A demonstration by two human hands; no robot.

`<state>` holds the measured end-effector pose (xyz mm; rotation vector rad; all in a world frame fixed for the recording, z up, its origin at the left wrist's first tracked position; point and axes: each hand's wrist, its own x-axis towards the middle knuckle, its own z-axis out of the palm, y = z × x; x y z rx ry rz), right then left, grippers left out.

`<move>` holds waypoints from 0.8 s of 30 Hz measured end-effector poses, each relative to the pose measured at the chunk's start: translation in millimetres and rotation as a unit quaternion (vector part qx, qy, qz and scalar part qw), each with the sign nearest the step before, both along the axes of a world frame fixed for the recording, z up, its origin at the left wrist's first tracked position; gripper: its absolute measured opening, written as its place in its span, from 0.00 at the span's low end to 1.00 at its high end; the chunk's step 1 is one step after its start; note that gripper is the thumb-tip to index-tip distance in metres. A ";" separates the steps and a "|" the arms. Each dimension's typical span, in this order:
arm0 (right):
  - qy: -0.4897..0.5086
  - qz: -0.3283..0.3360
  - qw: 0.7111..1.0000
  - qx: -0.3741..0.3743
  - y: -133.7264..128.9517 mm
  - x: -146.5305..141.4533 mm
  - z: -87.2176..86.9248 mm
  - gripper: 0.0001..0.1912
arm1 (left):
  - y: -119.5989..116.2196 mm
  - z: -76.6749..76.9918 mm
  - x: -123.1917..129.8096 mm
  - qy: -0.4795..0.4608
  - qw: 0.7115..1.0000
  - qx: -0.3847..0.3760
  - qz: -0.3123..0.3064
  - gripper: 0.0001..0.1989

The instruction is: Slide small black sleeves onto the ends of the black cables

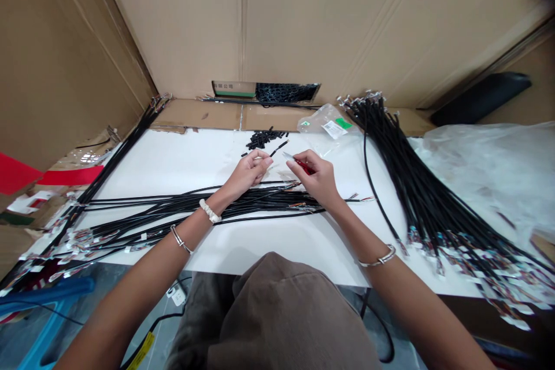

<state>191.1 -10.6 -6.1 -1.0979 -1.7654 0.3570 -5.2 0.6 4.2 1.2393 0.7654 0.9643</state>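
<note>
My left hand (252, 170) is closed on a thin black cable (278, 148), whose end sticks out past the fingertips to the upper right. My right hand (316, 176) is closed around a red-handled knife (303, 167). Its short pale blade points left, toward the cable end, with a small gap between them. Just behind the hands lies a pile of short black tube pieces (261, 139). Under and in front of my left hand, a bundle of black cables (173, 208) with stripped, coloured wire ends stretches across the white table (243, 243).
At the right lies a thick bundle of black cables (390, 150) with white connectors. A clear plastic bag (318, 127) sits at the back, and plastic sheeting (494, 167) covers the far right. More cables (125, 144) run along the left. Cardboard walls (295, 23) enclose the table.
</note>
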 end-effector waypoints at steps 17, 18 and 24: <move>-0.058 0.002 0.997 0.050 -0.8 -0.5 1.1 0.10 | 2.0 -4.7 0.7 0.028 0.999 0.021 -0.042 0.20; -0.058 0.002 0.997 0.053 -0.7 -0.5 0.8 0.10 | 2.0 -4.7 0.6 0.029 0.998 0.021 -0.044 0.20; -0.066 -0.001 0.996 0.066 0.0 -0.6 -0.3 0.10 | 2.1 -5.0 -0.2 0.036 0.998 0.014 -0.049 0.19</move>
